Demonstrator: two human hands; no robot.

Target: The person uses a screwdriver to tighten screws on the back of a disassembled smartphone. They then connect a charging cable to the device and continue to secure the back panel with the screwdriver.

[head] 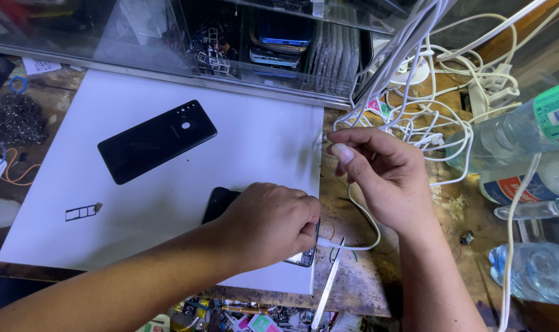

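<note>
Back cover (157, 141) and SIM tray (82, 213) on mat (255, 129), cables (427, 92) and bottles (525, 132) right of it

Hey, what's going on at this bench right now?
A person is working on a dark phone lying on a white mat. The left hand presses on the phone, where a white cable meets its end. The right hand pinches that cable higher up. A black back cover and a SIM tray lie apart on the mat.
</note>
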